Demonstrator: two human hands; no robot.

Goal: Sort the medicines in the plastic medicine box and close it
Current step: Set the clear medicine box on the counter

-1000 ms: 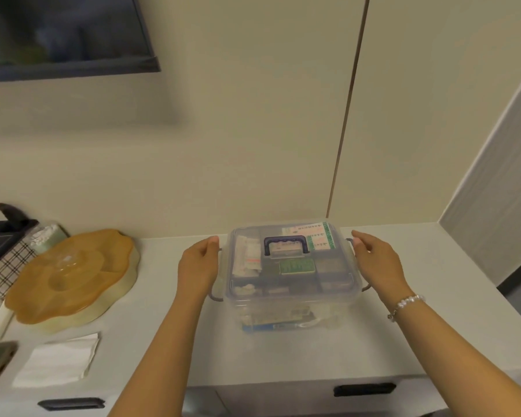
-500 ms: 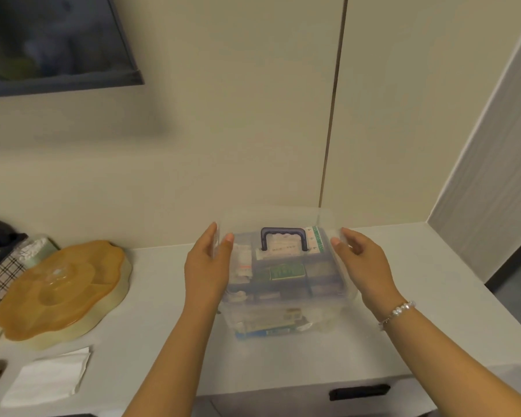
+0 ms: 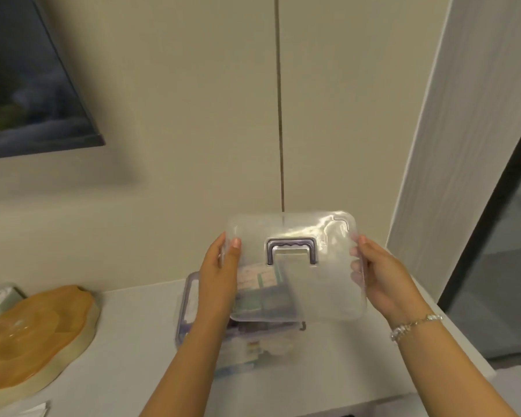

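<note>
Left grip (image 3: 220, 272): fingers and thumb curled over the left edge of the clear lid (image 3: 328, 284), thumb on the upper face, holding it. Right grip (image 3: 382, 278): fingers wrapped round the lid's right edge, some of them visible through the plastic beneath it, holding it likewise. A beaded bracelet (image 3: 415, 325) sits on the right wrist.

The lid is held off the medicine box (image 3: 190, 299), raised above it and tilted, far edge higher. Its purple carry handle (image 3: 291, 249) lies flat against the top face, near the centre.

The medicine box stands on the white tabletop (image 3: 133, 341) directly under the lid, open, extending a little left of the left forearm. Its rim is purple-trimmed and its walls are clear. Packets with printed labels (image 3: 253, 279) show in its upper tray through the lid; further packs show through the front wall lower down. Individual medicines cannot be made out owing to blur.

Left of the box, well apart, an amber flower-shaped dish (image 3: 33, 335) rests on the tabletop. A white folded item (image 3: 36, 412) lies at the tabletop's near edge below the dish. Behind the box is a cream wall with a vertical seam (image 3: 279, 115); a dark framed panel (image 3: 27, 85) hangs on it, above and left of the box.
</note>
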